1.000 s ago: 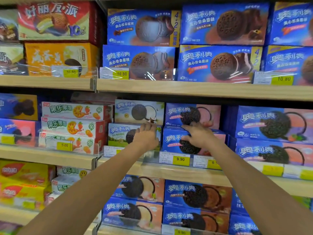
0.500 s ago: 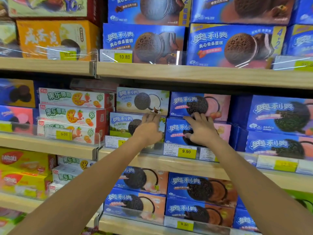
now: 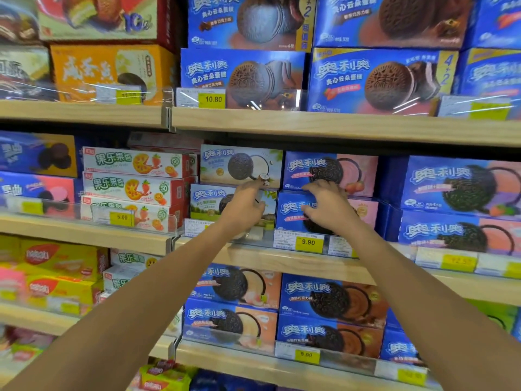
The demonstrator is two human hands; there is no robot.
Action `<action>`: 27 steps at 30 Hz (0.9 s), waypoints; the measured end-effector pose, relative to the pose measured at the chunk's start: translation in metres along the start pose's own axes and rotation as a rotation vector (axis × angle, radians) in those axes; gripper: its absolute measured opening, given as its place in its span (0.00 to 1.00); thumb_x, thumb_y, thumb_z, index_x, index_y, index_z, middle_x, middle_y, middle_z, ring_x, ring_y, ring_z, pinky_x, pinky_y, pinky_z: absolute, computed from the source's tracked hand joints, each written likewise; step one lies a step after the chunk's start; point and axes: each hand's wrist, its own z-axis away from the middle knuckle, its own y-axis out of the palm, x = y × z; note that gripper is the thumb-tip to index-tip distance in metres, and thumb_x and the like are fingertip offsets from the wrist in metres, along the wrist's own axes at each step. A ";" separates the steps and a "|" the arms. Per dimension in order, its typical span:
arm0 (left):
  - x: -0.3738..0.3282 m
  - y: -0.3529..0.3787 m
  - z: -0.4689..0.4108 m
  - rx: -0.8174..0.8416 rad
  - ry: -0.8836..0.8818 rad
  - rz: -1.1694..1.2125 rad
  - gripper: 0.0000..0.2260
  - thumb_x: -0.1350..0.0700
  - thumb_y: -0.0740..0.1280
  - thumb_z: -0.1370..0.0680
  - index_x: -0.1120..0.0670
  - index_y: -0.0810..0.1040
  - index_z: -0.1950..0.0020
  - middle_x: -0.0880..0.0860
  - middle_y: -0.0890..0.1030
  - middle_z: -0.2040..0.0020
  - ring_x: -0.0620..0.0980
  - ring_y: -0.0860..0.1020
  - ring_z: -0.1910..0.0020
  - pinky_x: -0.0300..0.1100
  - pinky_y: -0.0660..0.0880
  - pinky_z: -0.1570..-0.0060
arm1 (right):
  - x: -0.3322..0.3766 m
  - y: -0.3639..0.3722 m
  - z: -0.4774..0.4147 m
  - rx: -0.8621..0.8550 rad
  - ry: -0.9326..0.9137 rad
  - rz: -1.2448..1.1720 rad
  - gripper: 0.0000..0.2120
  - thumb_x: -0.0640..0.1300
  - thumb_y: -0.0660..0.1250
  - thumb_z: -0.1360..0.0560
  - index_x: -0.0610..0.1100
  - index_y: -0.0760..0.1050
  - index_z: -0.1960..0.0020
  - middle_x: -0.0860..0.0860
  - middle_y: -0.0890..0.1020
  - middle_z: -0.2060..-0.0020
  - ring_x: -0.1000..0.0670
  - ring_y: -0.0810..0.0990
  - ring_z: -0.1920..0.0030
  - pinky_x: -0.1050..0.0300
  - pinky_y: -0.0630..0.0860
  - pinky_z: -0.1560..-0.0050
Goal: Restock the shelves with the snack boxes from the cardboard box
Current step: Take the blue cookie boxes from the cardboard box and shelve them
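Mid shelf [image 3: 282, 259], centre bay: two stacks of cookie boxes side by side, two high each. Right stack is the lower pink box [image 3: 365, 214] with the upper pink box [image 3: 359, 172] on top. Left stack is the lower green box [image 3: 207, 203] with the upper green box [image 3: 225, 165] on top. The upper boxes sit further back than the lower ones.

Right hand [image 3: 328, 206] is on the lower pink box: fingers spread and bent, tips on its front face and top front edge, not wrapped round it. Left hand [image 3: 242, 207] lies against the lower green box's front, fingers loose and holding nothing, one finger reaching up to the bottom edge of the upper green box. Both forearms come in from below.

9.90 tag [image 3: 308, 243] sits in the clear rail just under the right hand.

Left of the green stack: three stacked fruit boxes [image 3: 135, 189] behind a 5.00 tag [image 3: 121, 217]. Right of the pink stack: wider blue boxes [image 3: 451, 190], two high.

Top shelf [image 3: 338, 127] carries large blue cake boxes [image 3: 242, 77] and an orange box [image 3: 107, 71]. Shelf below holds more blue cookie boxes [image 3: 234, 289], with yellow packs [image 3: 62, 263] off to the left, blurred.
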 end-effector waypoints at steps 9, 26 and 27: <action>0.017 0.000 0.076 -0.207 0.008 -0.125 0.16 0.52 0.64 0.22 0.56 0.74 0.37 0.55 0.78 0.41 0.54 0.75 0.42 0.47 0.73 0.46 | 0.078 0.017 0.052 -0.094 -0.292 -0.314 0.15 0.40 0.64 0.24 0.39 0.75 0.39 0.44 0.77 0.43 0.44 0.74 0.40 0.50 0.71 0.40; 0.149 0.046 0.362 0.095 -0.577 -0.177 0.14 0.53 0.62 0.21 0.53 0.71 0.35 0.52 0.75 0.38 0.52 0.77 0.42 0.43 0.70 0.51 | 0.169 0.220 0.263 0.399 -0.469 -0.518 0.11 0.34 0.62 0.26 0.35 0.78 0.46 0.39 0.79 0.50 0.38 0.77 0.49 0.45 0.77 0.55; 0.161 0.059 0.380 0.114 -0.657 -0.146 0.14 0.53 0.62 0.21 0.52 0.71 0.35 0.52 0.76 0.39 0.52 0.77 0.43 0.42 0.69 0.52 | 0.168 0.238 0.279 0.481 -0.428 -0.536 0.12 0.34 0.60 0.25 0.35 0.77 0.43 0.39 0.79 0.48 0.38 0.76 0.47 0.45 0.76 0.54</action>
